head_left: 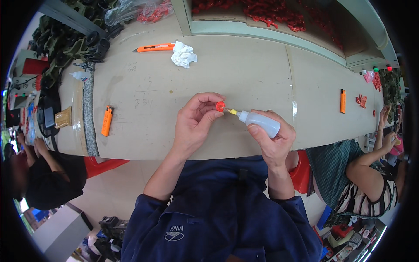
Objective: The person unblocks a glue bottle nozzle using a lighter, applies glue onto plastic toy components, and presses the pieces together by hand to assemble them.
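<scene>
1. Part: the small red part is above the table, pinched between the thumb and fingers of the left hand.
2. Bottle: the right hand grips the white bottle, its yellow nozzle directed at the part.
3. Progress: nozzle aligned; contact and any applied liquid cannot be confirmed at this scale. The part is not yet released.
4. Surroundings: tissue touches the orange knife; more red pieces lie on the shelf.
5. Markings: faint handwritten figures on the table; pale logo and lettering on the shirt.
</scene>
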Demonstrator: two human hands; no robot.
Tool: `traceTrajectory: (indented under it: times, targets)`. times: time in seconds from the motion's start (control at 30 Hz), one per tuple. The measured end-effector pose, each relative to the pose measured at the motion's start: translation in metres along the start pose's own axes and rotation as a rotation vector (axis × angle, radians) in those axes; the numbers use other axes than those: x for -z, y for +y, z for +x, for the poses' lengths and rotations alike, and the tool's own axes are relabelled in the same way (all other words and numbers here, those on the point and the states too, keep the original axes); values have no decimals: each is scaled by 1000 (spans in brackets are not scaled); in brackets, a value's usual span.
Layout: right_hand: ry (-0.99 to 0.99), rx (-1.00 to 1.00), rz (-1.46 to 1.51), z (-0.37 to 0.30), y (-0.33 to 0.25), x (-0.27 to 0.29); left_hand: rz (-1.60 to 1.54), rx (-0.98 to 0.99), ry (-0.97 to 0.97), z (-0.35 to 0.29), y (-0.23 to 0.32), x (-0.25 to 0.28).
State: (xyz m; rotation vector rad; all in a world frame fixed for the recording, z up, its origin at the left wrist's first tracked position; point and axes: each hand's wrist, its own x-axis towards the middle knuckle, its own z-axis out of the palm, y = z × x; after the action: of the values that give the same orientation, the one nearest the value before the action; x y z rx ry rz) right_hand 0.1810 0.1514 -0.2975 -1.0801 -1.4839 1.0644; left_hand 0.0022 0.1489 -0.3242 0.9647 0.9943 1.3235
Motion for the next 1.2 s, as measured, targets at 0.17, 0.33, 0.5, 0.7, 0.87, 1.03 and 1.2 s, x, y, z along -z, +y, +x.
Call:
traceTrajectory:
  times: [0.17,0.33,0.5,0.7,0.87,1.03,1.2]
  targets:
    - [27,-4,3,0,1,-3,8,0,-12,1,-1,0]
    - [36,-7,-2,1,2,-4,15,-2,3,1,-1,-2]
    - [10,0,-11,0,3,-3,11,-11,31,1,-2,-3]
    - [7,-5,-25,0,2,-2,10,-32,52,2,-3,-2]
    - [4,13,-59,1,2,-1,48,-86,84,3,-3,-2]
    - [18,27,-86,2,0,-2,79,-128,117,2,-6,-1]
    - [27,20,-110,5,-1,-1,104,-121,117,3,-3,-2]
